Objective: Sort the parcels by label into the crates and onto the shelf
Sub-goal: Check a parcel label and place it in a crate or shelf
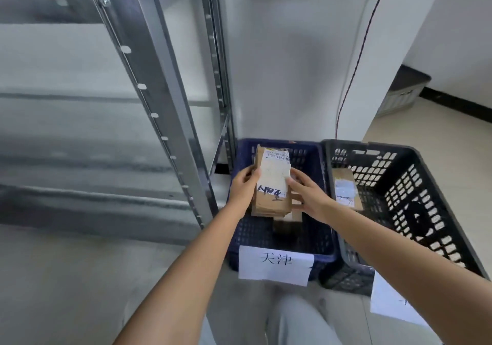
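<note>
A pale grey floor (80, 278) runs up to a white wall (279, 65), and a red cable (356, 62) hangs down that wall to just behind the crates. On the left stands a grey steel shelf rack (149, 83) with punched uprights; its near post comes down close to the left rim of a dark blue perforated plastic crate (314, 206). Touching that crate's right side is a black perforated plastic crate (399, 185), tilted a little outward. Open tan floor lies beyond it, with a dark lidded bin (407, 89) well apart by the far wall.

A white paper sign with black handwriting (275, 263) hangs on the blue crate's near wall, and a second white sheet (391, 302) hangs at the black crate's near corner, its writing out of view.

Over the blue crate, both hands hold a flat brown cardboard parcel with a white label (271, 182). The left hand (243, 185) grips its left edge with the thumb curled onto the top face. The right hand (308, 193) holds the right edge, fingers bent round it. Beneath it, inside the blue crate, another brown parcel (287, 221) partly shows. In the black crate a brown parcel with a white label (344, 189) leans against the left wall.
</note>
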`<state>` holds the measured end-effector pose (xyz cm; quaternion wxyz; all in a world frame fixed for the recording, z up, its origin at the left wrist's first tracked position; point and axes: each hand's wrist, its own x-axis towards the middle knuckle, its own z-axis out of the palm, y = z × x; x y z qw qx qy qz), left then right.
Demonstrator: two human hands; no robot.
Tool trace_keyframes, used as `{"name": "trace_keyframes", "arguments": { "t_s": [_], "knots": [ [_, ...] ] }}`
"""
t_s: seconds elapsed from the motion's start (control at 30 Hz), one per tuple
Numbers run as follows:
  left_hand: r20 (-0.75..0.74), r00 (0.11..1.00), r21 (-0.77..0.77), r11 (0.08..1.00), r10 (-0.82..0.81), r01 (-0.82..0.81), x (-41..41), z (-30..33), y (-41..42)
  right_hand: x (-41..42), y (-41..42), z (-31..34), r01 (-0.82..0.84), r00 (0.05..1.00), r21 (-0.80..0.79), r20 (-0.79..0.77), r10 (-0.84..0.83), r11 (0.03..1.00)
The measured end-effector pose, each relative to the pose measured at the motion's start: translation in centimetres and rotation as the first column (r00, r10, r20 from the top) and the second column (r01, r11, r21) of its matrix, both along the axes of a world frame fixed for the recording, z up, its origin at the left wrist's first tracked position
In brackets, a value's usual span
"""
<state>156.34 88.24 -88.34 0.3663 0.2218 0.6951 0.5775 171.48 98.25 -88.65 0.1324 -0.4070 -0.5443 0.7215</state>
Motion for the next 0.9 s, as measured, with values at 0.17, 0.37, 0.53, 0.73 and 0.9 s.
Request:
{"name": "trace_keyframes", "arguments": {
  "t_s": [0.17, 0.37, 0.53, 0.73, 0.9],
  "knots": [
    [0.03, 0.999, -0.082, 0.996, 0.03, -0.027, -2.5, -3.2, 0.7, -3.2, 1.0, -3.2, 0.005, 1.0, -0.084, 0.019, -0.004, 0.996],
    [0.047, 0.999, -0.22, 0.975, -0.002, 0.012, -4.5, -7.3, 2.7, -6.1, 2.2, -7.4, 0.011, 0.996, -0.139, 0.092, 0.002, 0.99],
    [0.071, 0.997, -0.343, 0.939, 0.039, -0.013, -4.8, -11.6, 4.2, -7.5, 2.6, -12.1, 0.023, 0.99, -0.177, 0.143, 0.002, 0.984],
    [0.141, 0.986, -0.431, 0.902, 0.093, -0.023, -4.8, -16.2, 5.7, -8.7, 3.4, -17.5, 0.014, 0.978, -0.204, 0.208, 0.03, 0.979],
    [0.165, 0.979, -0.486, 0.874, 0.116, -0.021, -4.6, -19.0, 5.8, -9.1, 3.4, -20.0, 0.023, 0.977, -0.266, 0.21, 0.035, 0.964]
  ]
}}
